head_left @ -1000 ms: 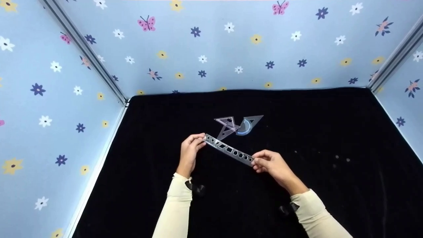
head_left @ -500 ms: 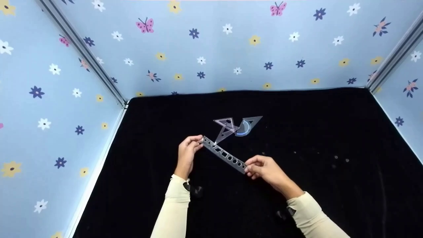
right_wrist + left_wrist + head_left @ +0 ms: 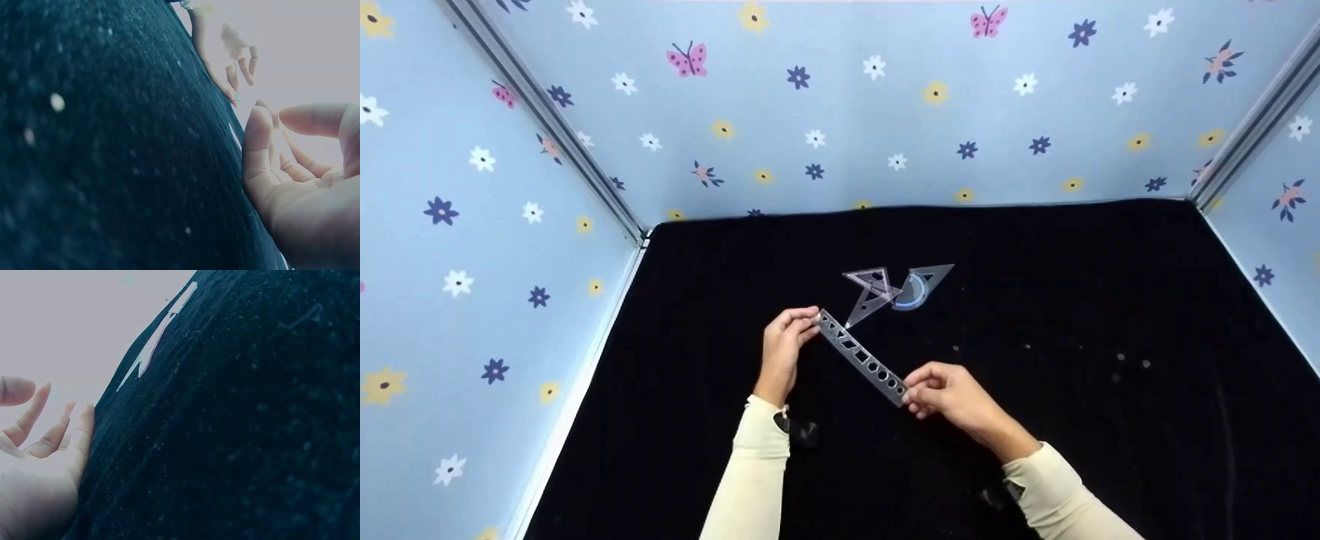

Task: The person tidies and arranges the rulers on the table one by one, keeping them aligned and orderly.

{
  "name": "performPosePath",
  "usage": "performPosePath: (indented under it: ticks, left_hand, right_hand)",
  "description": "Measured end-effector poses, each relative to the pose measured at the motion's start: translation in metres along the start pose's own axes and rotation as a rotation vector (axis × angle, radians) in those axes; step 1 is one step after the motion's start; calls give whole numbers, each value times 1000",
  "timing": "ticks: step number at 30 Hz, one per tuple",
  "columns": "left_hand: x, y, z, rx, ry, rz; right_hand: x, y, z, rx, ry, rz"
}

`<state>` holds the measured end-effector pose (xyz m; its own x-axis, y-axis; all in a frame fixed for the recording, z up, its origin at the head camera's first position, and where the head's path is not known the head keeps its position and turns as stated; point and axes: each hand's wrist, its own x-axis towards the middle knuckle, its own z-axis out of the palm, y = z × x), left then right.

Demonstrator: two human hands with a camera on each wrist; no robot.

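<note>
A clear stencil ruler (image 3: 861, 356), with a row of cut-out shapes, slants between my two hands. At its upper-left end, my left hand (image 3: 781, 352) pinches it by the tip. The lower-right end is pinched by my right hand (image 3: 952, 394), thumb against fingers. Just beyond the ruler lie overlapping pinkish set squares (image 3: 866, 304), one corner close to its upper edge. Beside them a blue-edged protractor (image 3: 913, 292) overlaps a clear set square (image 3: 939, 274). In the wrist views glare hides the ruler, though my left hand (image 3: 48, 461) and right hand (image 3: 304, 180) show.
Black cloth (image 3: 1080, 285) covers the table, dotted with small pale specks. A blue wall (image 3: 847, 105) printed with flowers and butterflies rises behind it. Similar panels stand at both sides, joined by metal corner posts (image 3: 547, 112).
My right hand has moved down and left with its end of the ruler, so the ruler slants more steeply. The left hand has shifted only slightly. The other pieces lie as before.
</note>
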<state>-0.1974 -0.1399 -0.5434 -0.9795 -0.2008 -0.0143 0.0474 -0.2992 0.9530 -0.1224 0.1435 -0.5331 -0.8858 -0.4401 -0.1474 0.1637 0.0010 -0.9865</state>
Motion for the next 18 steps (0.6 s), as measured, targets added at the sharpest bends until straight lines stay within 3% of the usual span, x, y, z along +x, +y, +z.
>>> performPosePath:
  ticks: [18]
  left_hand:
    - [4, 1, -4, 54, -45, -30]
  right_hand:
    - [-1, 4, 23, -54, -27, -26]
